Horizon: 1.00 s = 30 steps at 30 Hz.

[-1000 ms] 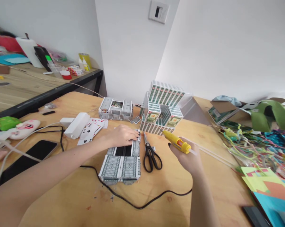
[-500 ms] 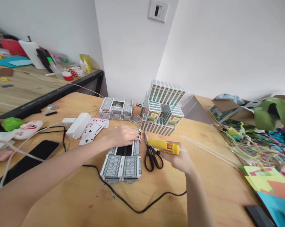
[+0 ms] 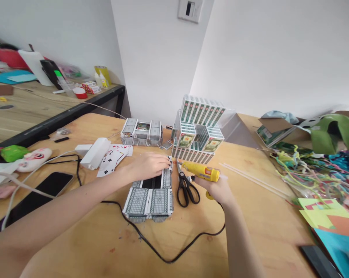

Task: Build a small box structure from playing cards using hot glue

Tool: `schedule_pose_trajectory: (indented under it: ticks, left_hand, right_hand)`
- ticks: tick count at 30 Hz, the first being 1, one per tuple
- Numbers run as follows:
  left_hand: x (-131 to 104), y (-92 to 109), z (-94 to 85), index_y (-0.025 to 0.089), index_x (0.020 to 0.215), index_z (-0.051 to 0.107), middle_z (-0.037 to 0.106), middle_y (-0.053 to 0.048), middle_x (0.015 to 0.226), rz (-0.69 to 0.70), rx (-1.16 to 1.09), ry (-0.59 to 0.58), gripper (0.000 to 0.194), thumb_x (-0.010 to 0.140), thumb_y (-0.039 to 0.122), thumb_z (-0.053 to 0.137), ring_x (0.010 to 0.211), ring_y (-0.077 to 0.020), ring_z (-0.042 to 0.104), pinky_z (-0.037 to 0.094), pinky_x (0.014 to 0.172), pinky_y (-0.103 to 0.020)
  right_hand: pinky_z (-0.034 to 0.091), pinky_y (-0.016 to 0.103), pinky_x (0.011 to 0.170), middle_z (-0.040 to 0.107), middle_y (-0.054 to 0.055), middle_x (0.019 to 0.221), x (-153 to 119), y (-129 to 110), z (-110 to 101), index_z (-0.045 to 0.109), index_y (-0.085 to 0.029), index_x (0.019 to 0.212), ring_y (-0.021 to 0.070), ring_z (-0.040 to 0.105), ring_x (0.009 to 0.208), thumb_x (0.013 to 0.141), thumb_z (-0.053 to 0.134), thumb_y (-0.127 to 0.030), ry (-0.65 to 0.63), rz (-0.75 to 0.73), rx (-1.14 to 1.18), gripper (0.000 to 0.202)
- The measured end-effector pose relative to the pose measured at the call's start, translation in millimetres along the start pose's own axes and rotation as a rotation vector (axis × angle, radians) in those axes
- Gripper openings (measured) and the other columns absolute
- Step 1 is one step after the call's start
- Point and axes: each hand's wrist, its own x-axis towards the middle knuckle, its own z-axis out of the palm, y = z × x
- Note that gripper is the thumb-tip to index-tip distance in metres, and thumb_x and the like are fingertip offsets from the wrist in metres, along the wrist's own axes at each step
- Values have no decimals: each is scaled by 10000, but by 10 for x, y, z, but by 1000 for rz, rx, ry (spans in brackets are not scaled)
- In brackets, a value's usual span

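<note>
The card structure (image 3: 148, 202), built of green-patterned playing cards around a dark opening, lies in the middle of the wooden surface (image 3: 104, 256), long side running near to far. The left hand (image 3: 152, 165) lies over its far end, palm down, fingers together and bent toward the far right edge; whether they pinch a part of it or only press on it, I cannot tell. To the right, the right hand (image 3: 219, 189) is wrapped around the grip of a yellow glue gun (image 3: 199, 170), its nozzle pointing left toward the left hand's fingertips, apart from them. Black-handled scissors (image 3: 186, 189) lie just right of the structure, blades pointing far, partly below the gun in view. A black cord (image 3: 188, 247) loops from the gun across the near side of the surface and on to the left. Beyond the left hand stands a second card structure (image 3: 130, 129), and to its right a stack of green-and-white card boxes (image 3: 201, 110). Two pale rods (image 3: 252, 178) lie right of the gun. On the left are fanned playing cards (image 3: 109, 162), a white block (image 3: 96, 153) and a dark phone (image 3: 57, 183). At the right edge are tangled yarn (image 3: 304, 168), green fabric (image 3: 325, 139) and coloured paper (image 3: 336, 231).
</note>
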Motion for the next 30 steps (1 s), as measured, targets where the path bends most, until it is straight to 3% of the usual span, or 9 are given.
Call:
schedule_pose_trajectory:
  ticks: [5, 9, 13, 16, 21, 24, 30]
  left_hand:
    - [-41, 104, -110, 218, 1109, 612, 622, -29, 1202, -223, -50, -141, 335, 776, 187, 610, 1142, -198, 542, 426, 1013, -367]
    - [-121, 186, -221, 196, 1201, 550, 532, -68, 1311, -394, -80, -147, 478, 744, 257, 675, 1238, -233, 448, 386, 1051, -416]
    - [-204, 322, -360, 201, 1149, 582, 562, -65, 1256, -488, -91, -106, 344, 813, 273, 591, 1221, -229, 453, 403, 1031, -430]
    - [-241, 438, -392, 218, 1129, 598, 572, -52, 1219, -492, -80, -98, 313, 853, 151, 466, 1208, -210, 455, 415, 1021, -417]
    - [-238, 525, -309, 198, 1211, 552, 490, -91, 1323, -401, 48, -141, 613, 698, -84, 371, 1310, -255, 325, 384, 1039, -473]
    - [-211, 511, -287, 188, 1239, 533, 452, -94, 1371, -376, 102, -197, 688, 635, -106, 382, 1339, -282, 276, 337, 1062, -519]
    - [-185, 457, -288, 189, 1249, 532, 421, -81, 1408, -356, 169, -265, 640, 669, -61, 426, 1343, -301, 258, 280, 1082, -537]
  right_hand:
    - [518, 283, 657, 714, 28, 780, 66, 62, 188, 688, -174, 759, 216, 658, 771, 591, 696, -293, 110, 90, 178, 206]
    - [517, 280, 620, 702, 29, 737, 142, 252, 421, 678, -177, 760, 214, 661, 738, 565, 713, -285, 147, 101, 354, 226]
    - [509, 264, 567, 693, 30, 700, 171, 377, 561, 681, -175, 796, 215, 665, 715, 559, 724, -286, 143, 129, 440, 266]
    - [507, 255, 565, 691, 20, 687, 169, 398, 583, 678, -176, 771, 202, 663, 691, 557, 721, -272, 124, 129, 444, 239]
    - [515, 271, 612, 698, 19, 716, 167, 406, 571, 677, -171, 742, 195, 659, 689, 572, 705, -250, 104, 117, 422, 190]
    - [509, 260, 629, 696, 14, 711, 172, 418, 561, 682, -171, 736, 173, 649, 672, 581, 699, -242, 105, 111, 416, 171]
    - [487, 248, 528, 692, 24, 700, 180, 414, 548, 677, -166, 747, 189, 646, 655, 571, 696, -256, 129, 149, 419, 199]
